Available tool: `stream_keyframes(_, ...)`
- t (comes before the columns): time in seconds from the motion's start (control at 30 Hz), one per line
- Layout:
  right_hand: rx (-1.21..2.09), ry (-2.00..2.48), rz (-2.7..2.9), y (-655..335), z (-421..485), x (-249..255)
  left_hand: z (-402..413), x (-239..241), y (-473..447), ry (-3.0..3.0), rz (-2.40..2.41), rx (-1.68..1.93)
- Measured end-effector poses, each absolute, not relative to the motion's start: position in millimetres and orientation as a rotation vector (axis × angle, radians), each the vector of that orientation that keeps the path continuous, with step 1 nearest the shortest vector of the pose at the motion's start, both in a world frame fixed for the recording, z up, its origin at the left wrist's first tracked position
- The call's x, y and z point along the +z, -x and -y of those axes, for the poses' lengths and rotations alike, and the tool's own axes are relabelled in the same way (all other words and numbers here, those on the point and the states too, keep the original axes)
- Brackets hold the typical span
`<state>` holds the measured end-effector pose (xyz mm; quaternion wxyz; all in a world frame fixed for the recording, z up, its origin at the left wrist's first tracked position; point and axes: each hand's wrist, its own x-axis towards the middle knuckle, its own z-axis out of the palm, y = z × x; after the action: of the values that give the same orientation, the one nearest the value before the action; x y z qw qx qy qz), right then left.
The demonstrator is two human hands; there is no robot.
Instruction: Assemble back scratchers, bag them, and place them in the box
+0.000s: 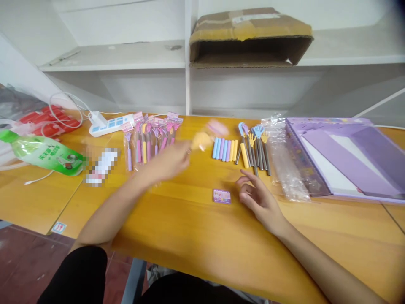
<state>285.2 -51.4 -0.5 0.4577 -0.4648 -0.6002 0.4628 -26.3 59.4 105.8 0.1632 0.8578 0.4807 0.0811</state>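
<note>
My left hand is closed around a packed back scratcher, smeared by motion. Its yellow head and pink header card stick out past my fingers; the rest is hidden in the hand. To the left of that hand lie several bagged back scratchers. My right hand hovers over the table with fingers loosely bent and apart, holding nothing. Beyond it are several loose scratchers with metal shafts and a row of coloured handle tubes. A small purple card lies between my hands.
A purple display box stands open at the right beside clear plastic bags. At the left are a green bottle, a power strip and red packets. A cardboard box sits on the shelf.
</note>
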Motion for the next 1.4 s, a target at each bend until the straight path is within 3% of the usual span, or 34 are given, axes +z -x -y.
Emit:
stream_keyframes(0.17,1.31,1.14,1.253,-284,65,23,37,82,-25,-2.542,-0.865,-0.026)
stream_keyframes(0.33,1.207,1.315,1.253,-269,73,30,42,45,-38,-1.73,-0.736,0.289)
stream_keyframes(0.47,1.174,1.325,1.309,-265,70,20,37,23,-40,-1.213,-0.594,0.21)
stream_keyframes(0.7,1.028,1.229,1.35,-290,59,8,34,25,-33,-1.072,-0.533,0.19)
stream_keyframes(0.87,0.786,1.067,1.726,-307,57,19,37,20,-32,-1.051,-0.499,0.211)
stream_keyframes(1.17,1.024,1.127,1.876,-312,54,27,42,10,-30,-1.03,-0.485,0.258)
stream_keyframes(1.4,1.13,1.194,1.585,-296,54,23,36,17,-29,-1.04,-0.463,0.23)
